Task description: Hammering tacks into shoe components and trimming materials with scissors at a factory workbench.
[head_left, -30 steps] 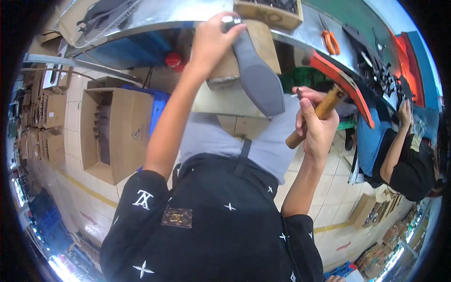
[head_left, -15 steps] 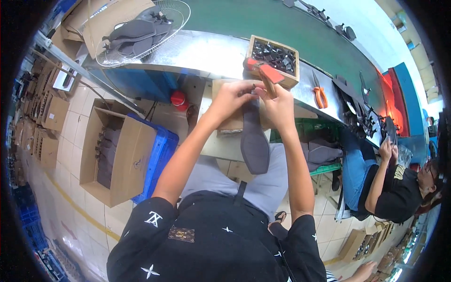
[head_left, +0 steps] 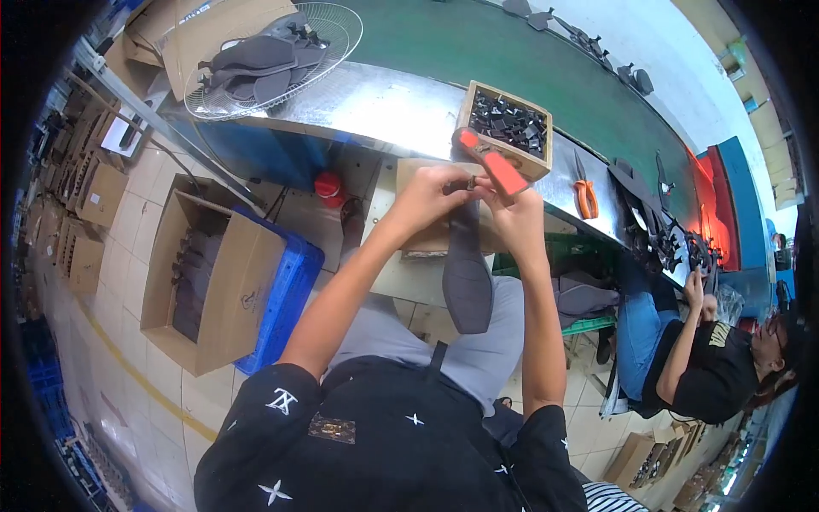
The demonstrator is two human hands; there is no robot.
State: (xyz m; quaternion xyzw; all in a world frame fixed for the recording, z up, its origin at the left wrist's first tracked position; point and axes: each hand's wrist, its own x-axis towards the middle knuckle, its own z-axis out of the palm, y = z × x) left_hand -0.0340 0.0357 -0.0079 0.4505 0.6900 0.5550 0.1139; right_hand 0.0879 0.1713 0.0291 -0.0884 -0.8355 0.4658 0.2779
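A long dark grey sole-shaped piece (head_left: pixel 467 299) lies over a pale work board and hangs past its near edge toward my lap. My left hand (head_left: pixel 431 203) is closed in a pinch over the piece's narrow part; whatever small thing its fingertips hold is too small to name. Opposite it, my right hand (head_left: pixel 519 215) grips a hammer with a red head (head_left: pixel 503 169). The hammer's handle is mostly hidden in the palm, and the thumb and fingertips of that hand meet the left fingertips above the piece.
Beyond my hands, a wooden box (head_left: pixel 546 158) of small dark metal parts stands on the metal ledge. Orange-handled pliers (head_left: pixel 586 194) lie right of it. A wire basket (head_left: pixel 341 53) of grey pieces is at far left, a cardboard box (head_left: pixel 243 299) below. A co-worker (head_left: pixel 717 367) sits at right.
The view has shifted slightly, so the bench things sit lower. The hammer head has tilted a little in my right hand. Both hands stay together over the grey piece.
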